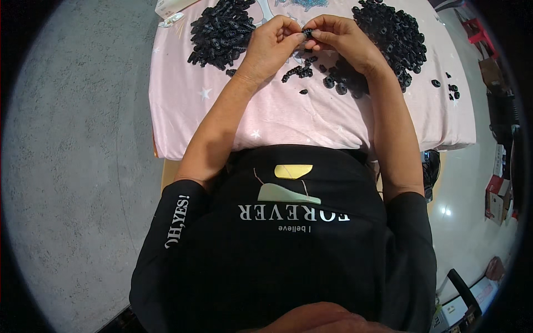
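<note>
Both hands meet over the far middle of a table with a pink cloth. Between the fingertips is a small black part; its exact kind is too small to tell. My left hand pinches it from the left, and my right hand pinches it from the right. Just below them lie a few loose black pieces and some rounder black pieces. Left of my left hand rises a heap of long ridged black parts. Beyond my right wrist spreads a heap of round black parts.
A few black pieces lie apart near the table's right side. A white box stands at the far left corner. Clear bluish bits show at the far edge. On the floor at right are a red stool and cardboard boxes.
</note>
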`<state>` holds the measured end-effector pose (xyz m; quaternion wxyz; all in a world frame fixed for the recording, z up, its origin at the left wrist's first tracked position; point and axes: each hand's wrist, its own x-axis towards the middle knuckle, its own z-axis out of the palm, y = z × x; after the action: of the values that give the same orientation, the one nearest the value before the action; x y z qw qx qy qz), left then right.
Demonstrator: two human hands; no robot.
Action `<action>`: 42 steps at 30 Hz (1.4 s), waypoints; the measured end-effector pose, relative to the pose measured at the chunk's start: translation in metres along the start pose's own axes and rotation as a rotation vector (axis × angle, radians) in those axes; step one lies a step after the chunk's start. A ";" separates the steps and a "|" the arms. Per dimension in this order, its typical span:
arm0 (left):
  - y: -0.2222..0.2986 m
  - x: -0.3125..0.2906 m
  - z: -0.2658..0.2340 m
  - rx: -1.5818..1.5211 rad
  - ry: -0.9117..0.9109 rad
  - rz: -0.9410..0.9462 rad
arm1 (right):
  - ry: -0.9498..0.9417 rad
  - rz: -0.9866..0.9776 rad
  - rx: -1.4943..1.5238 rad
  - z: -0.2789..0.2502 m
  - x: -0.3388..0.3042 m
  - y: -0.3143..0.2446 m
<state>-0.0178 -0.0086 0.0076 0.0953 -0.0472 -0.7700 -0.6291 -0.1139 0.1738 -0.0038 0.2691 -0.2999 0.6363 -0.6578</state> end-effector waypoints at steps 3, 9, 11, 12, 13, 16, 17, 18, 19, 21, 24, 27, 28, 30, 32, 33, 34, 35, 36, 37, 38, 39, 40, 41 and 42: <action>-0.002 0.000 0.002 -0.072 0.036 0.018 | -0.036 -0.007 0.026 -0.001 0.001 0.002; -0.006 0.003 0.000 -0.036 0.031 0.013 | -0.064 -0.003 0.063 -0.003 0.003 0.005; 0.000 0.001 -0.002 0.073 0.053 -0.008 | -0.011 -0.020 0.051 -0.007 0.003 0.007; 0.000 0.001 -0.002 0.072 0.052 -0.007 | 0.041 -0.037 0.038 -0.010 0.004 0.008; -0.001 0.001 -0.001 0.240 0.073 0.078 | 0.078 -0.060 0.063 -0.013 0.005 0.010; -0.011 -0.001 -0.001 0.487 0.093 0.254 | 0.156 -0.058 0.061 -0.011 0.005 0.004; -0.010 -0.001 0.002 0.621 0.067 0.342 | 0.150 -0.053 0.065 -0.015 0.005 0.007; -0.008 0.000 0.004 0.756 0.042 0.430 | 0.153 -0.052 0.065 -0.017 0.006 0.010; -0.007 -0.001 0.007 0.750 0.012 0.387 | 0.143 -0.042 0.092 -0.019 0.007 0.014; -0.008 0.000 0.009 0.820 -0.009 0.413 | 0.130 -0.032 0.120 -0.019 0.009 0.017; -0.006 0.000 0.011 0.914 -0.040 0.428 | 0.100 -0.060 0.102 -0.017 0.009 0.017; -0.002 -0.002 0.013 0.949 -0.054 0.411 | 0.111 -0.059 0.054 -0.014 0.007 0.013; -0.001 -0.002 0.013 0.961 -0.059 0.402 | 0.113 -0.054 0.067 -0.014 0.006 0.013; -0.001 -0.003 0.014 0.943 -0.058 0.398 | 0.115 -0.052 0.082 -0.015 0.006 0.013; -0.002 -0.003 0.013 0.926 -0.056 0.393 | 0.113 -0.066 0.088 -0.015 0.006 0.013; -0.003 -0.003 0.012 0.877 -0.042 0.366 | 0.113 -0.067 0.088 -0.015 0.006 0.013; -0.004 -0.004 0.011 0.829 -0.027 0.340 | 0.119 -0.060 0.066 -0.015 0.006 0.012; -0.005 -0.003 0.010 0.828 -0.028 0.340 | 0.129 -0.053 0.045 -0.015 0.005 0.012; -0.007 -0.003 0.008 0.788 -0.007 0.372 | 0.130 -0.052 0.044 -0.016 0.005 0.013; -0.008 -0.003 0.006 0.748 0.014 0.404 | 0.111 -0.066 0.050 -0.016 0.005 0.013; -0.006 -0.003 0.005 0.749 0.015 0.404 | 0.089 -0.081 0.056 -0.016 0.006 0.013; -0.004 -0.003 0.002 0.708 0.034 0.384 | 0.089 -0.082 0.056 -0.016 0.006 0.012; -0.003 -0.003 0.001 0.667 0.054 0.364 | 0.090 -0.076 0.056 -0.015 0.006 0.012; 0.000 -0.002 0.000 0.667 0.053 0.364 | 0.091 -0.070 0.056 -0.014 0.005 0.010; 0.002 -0.001 0.000 0.582 0.109 0.301 | 0.091 -0.070 0.057 -0.013 0.004 0.009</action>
<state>-0.0163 -0.0080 0.0091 0.2377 -0.0974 -0.8955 -0.3635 -0.1262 0.1788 -0.0123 0.2251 -0.2840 0.6179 -0.6978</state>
